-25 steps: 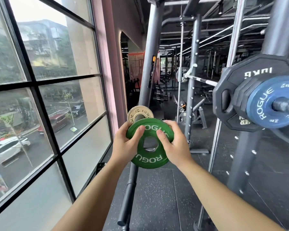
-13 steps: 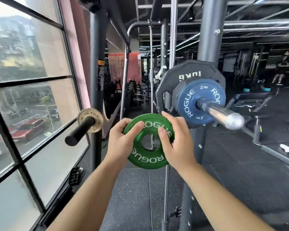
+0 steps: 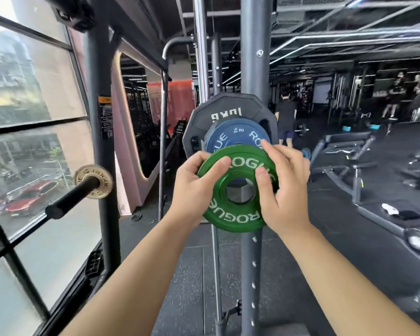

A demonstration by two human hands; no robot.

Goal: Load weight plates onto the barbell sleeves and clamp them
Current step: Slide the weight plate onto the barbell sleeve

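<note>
views: just the one, a wide-angle head cam
height: head level, looking out over the person's own arms
facing: forward and a bit down, rack post (image 3: pixel 252 69) dead ahead at 12 o'clock
closeness: pretty near, green plate (image 3: pixel 235 217) sits mid-frame, left hand (image 3: pixel 192 187) and right hand (image 3: pixel 286 190) on it, forearms coming in from 7 and 5 o'clock
sides: window (image 3: pixel 22 117) at 9 o'clock, gym floor (image 3: pixel 349 238) off toward 3 o'clock

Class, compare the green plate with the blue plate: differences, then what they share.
The green plate is gripped by the left hand and right hand; the blue plate sits loaded against the black plate. The green plate is nearer, covering the blue plate's lower edge. Both are round with white ROGUE lettering.
</note>
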